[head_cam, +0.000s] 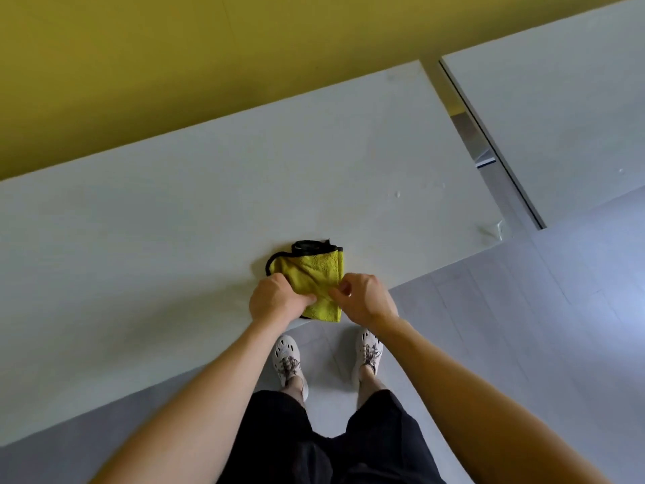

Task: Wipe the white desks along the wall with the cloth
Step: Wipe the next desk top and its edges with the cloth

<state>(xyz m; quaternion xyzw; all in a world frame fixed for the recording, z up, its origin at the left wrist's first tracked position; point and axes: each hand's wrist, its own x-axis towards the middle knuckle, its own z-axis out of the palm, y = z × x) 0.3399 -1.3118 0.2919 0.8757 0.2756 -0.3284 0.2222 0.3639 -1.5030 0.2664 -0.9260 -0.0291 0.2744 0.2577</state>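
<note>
Head view: black shorts [314, 441] nearest. Left hand [277, 298] grips left side of folded yellow cloth [316, 274]; right hand [366, 298] pinches its right edge. Cloth lies at near edge of white desk [174, 221]. Step, judged: folding cloth before wiping. Next move calls for flat press, long sweeps toward second desk [558, 117].

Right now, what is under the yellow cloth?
The yellow cloth lies folded on the white desk, its near corner at the front edge. The left hand grips its left side, the right hand pinches its right edge. The desk beneath is covered.
</note>
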